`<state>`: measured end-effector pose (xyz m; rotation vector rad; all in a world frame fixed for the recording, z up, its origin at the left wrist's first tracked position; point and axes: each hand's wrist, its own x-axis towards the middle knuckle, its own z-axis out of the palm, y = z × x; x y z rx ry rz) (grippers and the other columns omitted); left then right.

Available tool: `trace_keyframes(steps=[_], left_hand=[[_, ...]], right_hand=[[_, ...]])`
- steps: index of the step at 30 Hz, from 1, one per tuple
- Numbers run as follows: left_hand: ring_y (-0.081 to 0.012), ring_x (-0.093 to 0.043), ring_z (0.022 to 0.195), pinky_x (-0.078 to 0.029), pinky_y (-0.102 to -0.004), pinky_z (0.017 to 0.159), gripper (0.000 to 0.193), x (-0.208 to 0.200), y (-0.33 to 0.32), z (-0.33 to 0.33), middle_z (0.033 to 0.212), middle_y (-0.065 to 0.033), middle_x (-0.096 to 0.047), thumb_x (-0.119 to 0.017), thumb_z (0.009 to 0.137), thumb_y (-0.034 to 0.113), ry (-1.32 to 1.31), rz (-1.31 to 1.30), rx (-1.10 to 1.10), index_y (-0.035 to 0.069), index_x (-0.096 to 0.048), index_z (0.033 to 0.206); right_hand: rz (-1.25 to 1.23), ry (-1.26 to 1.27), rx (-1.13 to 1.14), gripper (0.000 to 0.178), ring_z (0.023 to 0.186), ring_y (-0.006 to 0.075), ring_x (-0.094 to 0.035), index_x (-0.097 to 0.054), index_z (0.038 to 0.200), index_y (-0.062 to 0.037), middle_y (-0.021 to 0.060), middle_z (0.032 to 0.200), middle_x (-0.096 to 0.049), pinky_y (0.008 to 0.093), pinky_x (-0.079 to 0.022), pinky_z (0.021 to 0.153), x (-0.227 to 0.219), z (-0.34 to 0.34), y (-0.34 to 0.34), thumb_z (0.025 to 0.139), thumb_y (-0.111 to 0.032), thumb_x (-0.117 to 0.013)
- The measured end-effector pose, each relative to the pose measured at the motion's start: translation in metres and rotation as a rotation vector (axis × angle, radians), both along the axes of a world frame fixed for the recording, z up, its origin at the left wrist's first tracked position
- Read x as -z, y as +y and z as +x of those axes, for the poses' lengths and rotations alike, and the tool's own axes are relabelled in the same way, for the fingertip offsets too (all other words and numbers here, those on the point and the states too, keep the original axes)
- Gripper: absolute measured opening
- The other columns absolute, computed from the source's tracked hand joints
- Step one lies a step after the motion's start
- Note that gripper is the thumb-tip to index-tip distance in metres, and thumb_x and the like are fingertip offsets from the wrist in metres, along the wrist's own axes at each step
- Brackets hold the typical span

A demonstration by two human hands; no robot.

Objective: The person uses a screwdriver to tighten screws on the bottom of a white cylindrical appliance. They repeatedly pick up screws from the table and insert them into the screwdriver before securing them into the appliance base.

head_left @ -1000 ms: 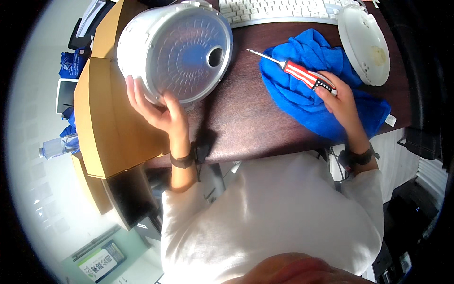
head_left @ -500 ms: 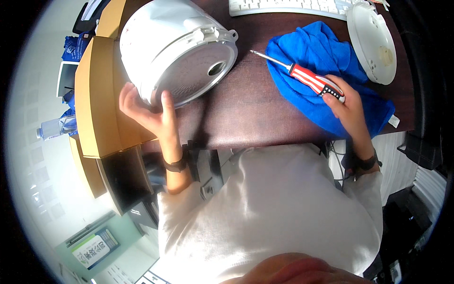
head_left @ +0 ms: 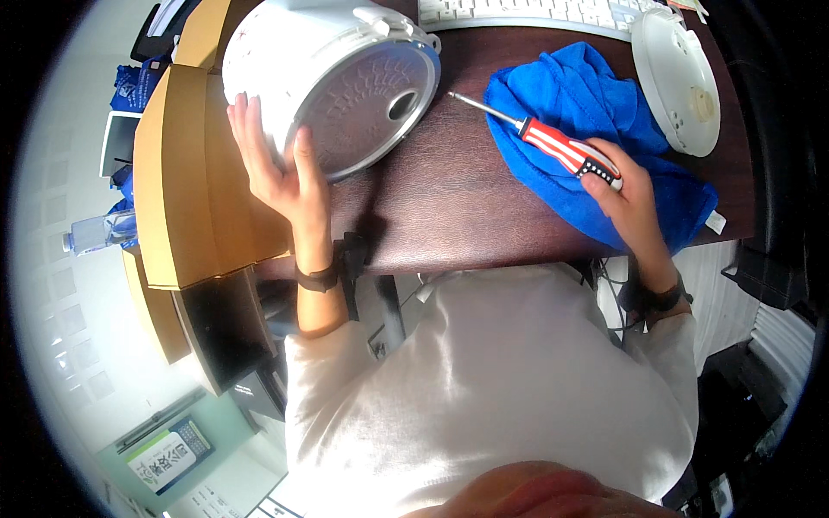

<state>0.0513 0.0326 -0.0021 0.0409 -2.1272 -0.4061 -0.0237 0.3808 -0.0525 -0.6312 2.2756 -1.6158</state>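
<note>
A white rounded appliance body [head_left: 285, 65], perhaps a rice cooker, lies tipped on the dark desk at the upper left. Its flat metallic face [head_left: 358, 116], with an oval hole near one edge, is turned toward me. Against the near side of its rim rests my left hand [head_left: 289, 177], thumb and fingers spread apart. On the right, my right hand [head_left: 626, 186] grips a screwdriver [head_left: 561, 147] by its red, white and black handle. The metal shaft points up and left toward the appliance. Beneath that hand lies a crumpled blue cloth [head_left: 596, 86].
A white oval cover [head_left: 678, 82] lies at the desk's right side. At the far edge is a white keyboard [head_left: 527, 12]. An open cardboard box [head_left: 199, 181] stands left of the desk [head_left: 440, 207], with a clear plastic bottle [head_left: 102, 231] beyond it.
The appliance has shifted slightly up and right, turning its metallic face more toward me. My left hand has moved up along its side. The screwdriver has drifted slightly left.
</note>
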Motion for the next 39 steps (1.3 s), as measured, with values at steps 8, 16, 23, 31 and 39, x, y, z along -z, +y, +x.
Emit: trace_keyframes(steps=[8, 16, 23, 31, 39], left_hand=[[-0.0273, -0.035, 0.128, -0.025, -0.0398, 0.107, 0.052, 0.022, -0.010, -0.016, 0.139, -0.0178, -0.037, -0.054, 0.091, 0.018, 0.064, 0.138, -0.065, -0.002, -0.033, 0.135], [-0.0289, -0.042, 0.121, -0.041, -0.0382, 0.096, 0.061, 0.007, -0.010, -0.007, 0.137, -0.0219, -0.035, -0.061, 0.085, 0.014, -0.108, 0.272, 0.046, -0.001, -0.029, 0.135], [-0.0310, -0.040, 0.115, -0.039, -0.0421, 0.093, 0.065, -0.012, -0.010, -0.009, 0.122, -0.0185, -0.039, -0.060, 0.074, 0.015, -0.238, 0.007, -0.168, 0.005, -0.037, 0.134], [-0.0331, -0.031, 0.130, -0.026, -0.0444, 0.106, 0.054, -0.005, 0.006, -0.023, 0.141, -0.0225, -0.028, -0.058, 0.084, 0.016, -0.099, 0.241, 0.018, -0.002, -0.036, 0.129], [-0.0321, -0.031, 0.131, -0.023, -0.0448, 0.107, 0.053, -0.003, -0.001, -0.024, 0.141, -0.0231, -0.032, -0.060, 0.087, 0.024, -0.077, 0.129, -0.004, -0.003, -0.037, 0.127]], right_hand=[[-0.113, 0.020, 0.056, 0.036, 0.083, 0.0115, -0.059, -0.054, 0.112, 0.0030, 0.0110, 0.094, -0.064, 0.0252, -0.048, 0.073, 0.004, -0.018, -0.015, 0.085, -0.018, -0.063], [-0.119, 0.080, 0.049, 0.035, 0.081, 0.0115, -0.061, -0.055, 0.111, 0.0022, 0.0114, 0.092, -0.064, 0.0256, -0.049, 0.072, 0.012, -0.025, -0.028, 0.084, -0.019, -0.065], [-0.099, 0.081, 0.097, 0.035, 0.081, 0.0138, -0.063, -0.055, 0.111, 0.0018, 0.0124, 0.092, -0.065, 0.0269, -0.049, 0.072, 0.013, -0.025, -0.036, 0.084, -0.020, -0.065], [-0.080, 0.111, 0.113, 0.036, 0.082, 0.0161, -0.063, -0.055, 0.110, 0.0009, 0.0133, 0.092, -0.064, 0.0280, -0.049, 0.072, 0.014, -0.025, -0.040, 0.085, -0.022, -0.066], [-0.070, 0.145, 0.116, 0.036, 0.083, 0.0190, -0.065, -0.055, 0.111, 0.0003, 0.0152, 0.092, -0.065, 0.0295, -0.050, 0.072, 0.016, -0.022, -0.041, 0.084, -0.022, -0.066]])
